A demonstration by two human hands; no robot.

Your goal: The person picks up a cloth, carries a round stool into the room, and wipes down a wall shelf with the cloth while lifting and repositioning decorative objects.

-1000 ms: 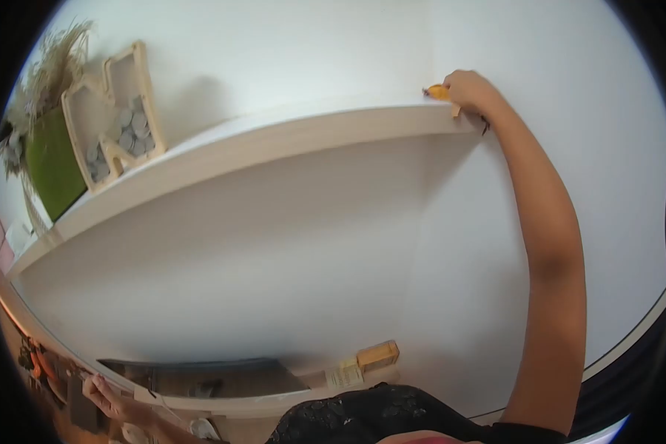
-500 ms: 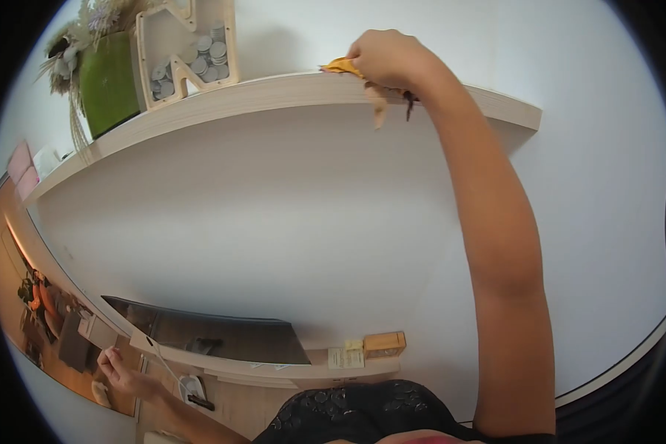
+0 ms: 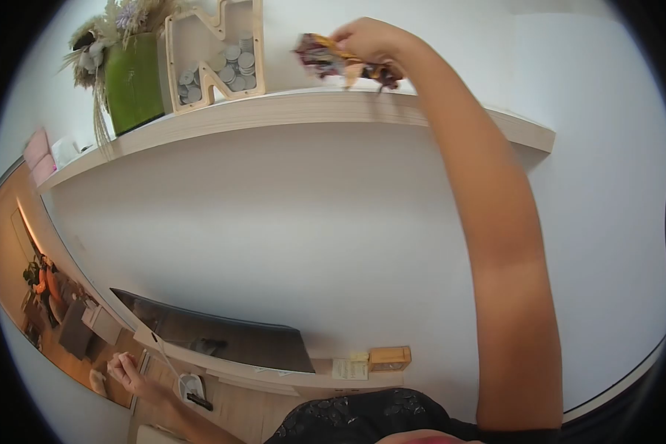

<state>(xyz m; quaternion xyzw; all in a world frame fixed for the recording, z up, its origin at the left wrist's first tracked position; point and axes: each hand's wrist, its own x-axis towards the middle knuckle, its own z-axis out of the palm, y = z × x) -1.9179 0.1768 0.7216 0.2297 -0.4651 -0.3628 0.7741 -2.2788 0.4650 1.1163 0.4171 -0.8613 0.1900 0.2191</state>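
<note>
My right hand is closed around a crumpled, multicoloured cloth, yellow, dark red and grey. The cloth is raised just above the wooden wall shelf, and part of it hangs beneath my fingers. Left of it on the shelf stands a wooden letter-shaped box with coins behind its clear front. Low at the left, away from the shelf, is my left hand, its fingers curled together; whether they hold anything is too small to make out.
A green vase with dried plants stands at the shelf's left. Below are a dark television, a small wooden box on a low cabinet, and a white object on the floor.
My right hand has moved left along the shelf and lifted the cloth off its surface, showing more of the cloth. The view has shifted, and the vase and letter box appear further right.
</note>
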